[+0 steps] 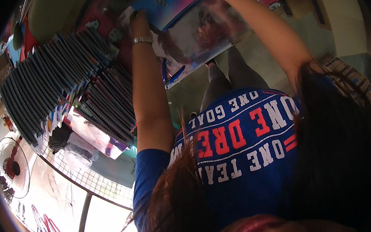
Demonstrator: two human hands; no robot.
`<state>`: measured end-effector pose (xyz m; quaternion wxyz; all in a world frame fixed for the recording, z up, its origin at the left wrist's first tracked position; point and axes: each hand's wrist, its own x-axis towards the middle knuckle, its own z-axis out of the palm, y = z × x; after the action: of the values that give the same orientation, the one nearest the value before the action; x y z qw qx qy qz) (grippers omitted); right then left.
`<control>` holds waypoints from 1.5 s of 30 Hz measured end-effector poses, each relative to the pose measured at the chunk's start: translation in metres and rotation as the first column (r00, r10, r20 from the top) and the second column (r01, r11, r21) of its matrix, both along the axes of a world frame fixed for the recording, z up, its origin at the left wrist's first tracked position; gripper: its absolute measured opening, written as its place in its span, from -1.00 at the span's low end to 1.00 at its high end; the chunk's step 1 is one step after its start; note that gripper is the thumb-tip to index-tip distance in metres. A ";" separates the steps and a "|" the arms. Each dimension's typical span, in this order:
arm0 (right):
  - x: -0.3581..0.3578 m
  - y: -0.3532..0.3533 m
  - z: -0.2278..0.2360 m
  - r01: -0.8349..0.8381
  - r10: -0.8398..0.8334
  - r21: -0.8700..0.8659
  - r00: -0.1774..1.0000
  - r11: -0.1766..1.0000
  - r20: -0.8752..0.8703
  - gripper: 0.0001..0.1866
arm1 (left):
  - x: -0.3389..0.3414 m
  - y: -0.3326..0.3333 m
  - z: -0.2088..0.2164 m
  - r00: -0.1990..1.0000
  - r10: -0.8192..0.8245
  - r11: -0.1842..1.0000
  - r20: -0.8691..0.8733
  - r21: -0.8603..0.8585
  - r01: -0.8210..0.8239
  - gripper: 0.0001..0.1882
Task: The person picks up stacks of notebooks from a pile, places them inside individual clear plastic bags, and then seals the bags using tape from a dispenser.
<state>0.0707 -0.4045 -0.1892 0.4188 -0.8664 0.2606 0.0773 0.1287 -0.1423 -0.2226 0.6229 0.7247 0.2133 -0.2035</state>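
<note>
**Ana:** Up at twelve o'clock, both arms are reaching away from the body toward a stack of large glossy books. The left hand (140,24), with a metal wristband just below it, is pressing on the near left edge of a blue-covered notebook (163,2).

**Ben:** And the fingers?

**Ana:** On the left they are curling over that edge, grasping the blue-covered notebook, thumb side toward us. The right hand is running out of view past the top rim at one o'clock, so I cannot tell whether those fingers are clenched or released; only the forearm (265,27) is showing.

**Ben:** Why is the notebook sitting like that?

**Ana:** It is lying tilted on top of a bigger picture book (205,36) with a reddish, cloudy cover, probably so the cover is facing up and can be read at a glance. One hand on each side is likely keeping the slippery pile from sliding.

**Ben:** What is around it?

**Ana:** At nine to ten o'clock, rows of spiral-bound notebooks (56,78) are standing overlapped on a wire rack (90,180), spines outward, fanned so each one shows. A blue pen (174,75) is hanging just below the picture book. A round fan (13,166) is sitting at eight o'clock.
</note>
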 end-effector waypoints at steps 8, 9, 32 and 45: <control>-0.123 0.068 -0.035 -0.813 0.892 -0.368 0.393 0.451 0.223 -0.75 | -0.003 0.005 0.003 1.000 0.004 0.999 -0.016 0.046 -0.004 -0.42; -0.122 0.069 -0.037 -0.831 0.898 -0.341 0.400 0.440 0.182 -0.76 | -0.009 0.009 0.003 0.998 -0.019 0.996 0.057 0.085 0.014 -0.40; -0.127 0.125 -0.043 -0.760 0.931 -0.544 0.340 0.356 0.133 -0.80 | -0.210 0.107 -0.005 0.869 -0.440 0.636 0.226 0.762 0.123 -0.71; -0.143 0.153 -0.061 -0.743 0.938 -0.574 0.293 0.344 0.183 -0.83 | -0.209 0.132 0.009 0.934 -0.284 0.762 0.217 0.643 0.082 -0.65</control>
<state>-0.0726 -0.2519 -0.2500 0.1821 -0.9174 -0.3535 0.0175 -0.0806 -0.0107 -0.2135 0.3494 0.9293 0.0979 -0.0689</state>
